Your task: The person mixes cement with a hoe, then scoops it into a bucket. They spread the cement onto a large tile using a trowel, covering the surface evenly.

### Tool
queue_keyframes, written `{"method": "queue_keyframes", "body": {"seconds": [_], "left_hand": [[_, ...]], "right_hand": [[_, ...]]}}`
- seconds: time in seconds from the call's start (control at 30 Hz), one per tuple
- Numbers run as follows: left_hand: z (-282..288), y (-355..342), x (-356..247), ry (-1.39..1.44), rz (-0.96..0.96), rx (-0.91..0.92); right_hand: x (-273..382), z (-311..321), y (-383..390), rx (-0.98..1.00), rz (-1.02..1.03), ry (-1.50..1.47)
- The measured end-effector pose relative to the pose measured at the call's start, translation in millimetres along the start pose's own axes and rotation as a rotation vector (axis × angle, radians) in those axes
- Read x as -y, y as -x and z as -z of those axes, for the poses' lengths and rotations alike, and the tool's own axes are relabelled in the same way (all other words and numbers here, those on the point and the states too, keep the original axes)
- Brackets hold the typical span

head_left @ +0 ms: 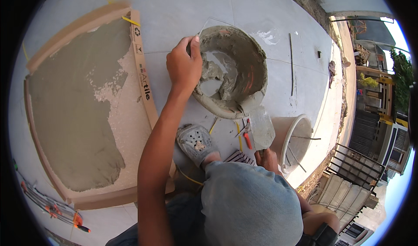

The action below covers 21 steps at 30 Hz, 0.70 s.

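My left hand (185,65) is closed on the left rim of a mortar-caked bucket (253,63), the thumb near the thin wire handle. Inside the bucket lie wet grey mortar (227,87) and some pale liquid. In my right hand (269,161), beside my knee, is a trowel (262,128); its pale, smeared blade points up near the bucket's lower right rim. To the left lies a large tile (124,119) with its back partly coated in grey mortar (74,111). Cardboard edging (143,72) borders the tile.
A whitish bucket (300,124) with thin rods in it stands at my right. Pliers with red handles (247,140) lie near my shoe (193,142). A tile cutter (54,209) rests at the lower left. A dark thin strip (291,65) lies on the tiled floor.
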<state>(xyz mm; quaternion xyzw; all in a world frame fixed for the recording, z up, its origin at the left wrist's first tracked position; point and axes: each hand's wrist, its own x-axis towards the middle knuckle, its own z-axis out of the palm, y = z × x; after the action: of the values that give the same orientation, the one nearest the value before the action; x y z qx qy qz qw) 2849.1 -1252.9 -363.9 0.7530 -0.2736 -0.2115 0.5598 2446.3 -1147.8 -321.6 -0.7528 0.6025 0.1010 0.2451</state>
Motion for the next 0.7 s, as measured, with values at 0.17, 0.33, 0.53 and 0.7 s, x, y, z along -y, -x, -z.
{"method": "queue_keyframes", "body": {"seconds": [0.17,0.33,0.53,0.7], "left_hand": [[-5,-1,-3,0.039,-0.021,0.008],[0,-3,2,0.046,-0.016,0.010],[-2,-1,-3,0.028,0.009,0.045],[3,0,-7,0.034,0.100,0.106]], "right_hand": [[10,28,24,-0.227,0.070,-0.167],[89,72,-34,-0.219,0.157,-0.613],[92,62,-76,-0.051,0.088,-0.907],[75,46,-95,0.026,0.060,-0.611]]}}
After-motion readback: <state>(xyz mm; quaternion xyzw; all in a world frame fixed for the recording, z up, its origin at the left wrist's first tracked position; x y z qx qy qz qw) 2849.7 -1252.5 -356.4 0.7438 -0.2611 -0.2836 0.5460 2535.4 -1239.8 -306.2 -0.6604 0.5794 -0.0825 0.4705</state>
